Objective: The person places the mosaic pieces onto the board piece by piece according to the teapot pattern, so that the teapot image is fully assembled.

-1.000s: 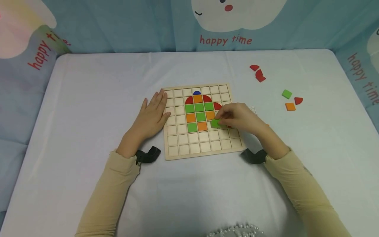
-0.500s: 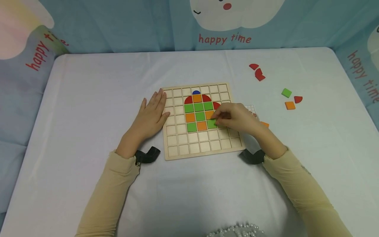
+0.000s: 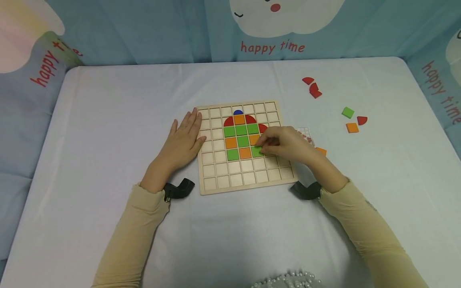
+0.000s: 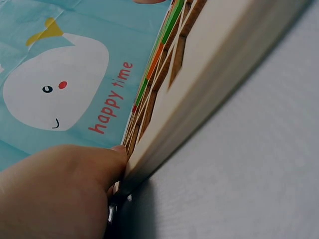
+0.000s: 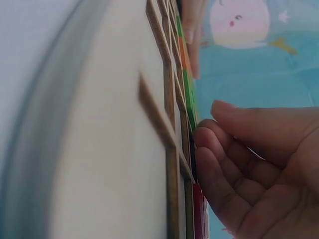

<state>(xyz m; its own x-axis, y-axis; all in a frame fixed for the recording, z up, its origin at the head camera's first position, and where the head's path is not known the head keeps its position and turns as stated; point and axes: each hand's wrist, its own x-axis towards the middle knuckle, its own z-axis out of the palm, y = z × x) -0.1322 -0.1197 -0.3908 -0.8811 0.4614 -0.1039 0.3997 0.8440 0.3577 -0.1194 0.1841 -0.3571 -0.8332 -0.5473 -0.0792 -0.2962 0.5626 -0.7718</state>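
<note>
The left hand [image 3: 184, 139], fingers extended, lies on the left edge of the wooden grid board [image 3: 236, 179], presumably steadying it; the bent fingers of the right hand [image 3: 286, 142] meet a green square [image 3: 256, 152] in its cell, pinching or not cannot be told. Visible inset: six green squares, four orange squares [image 3: 245, 153], three red quarter-circles [image 3: 250, 119], one blue semicircle [image 3: 238, 112].
</note>
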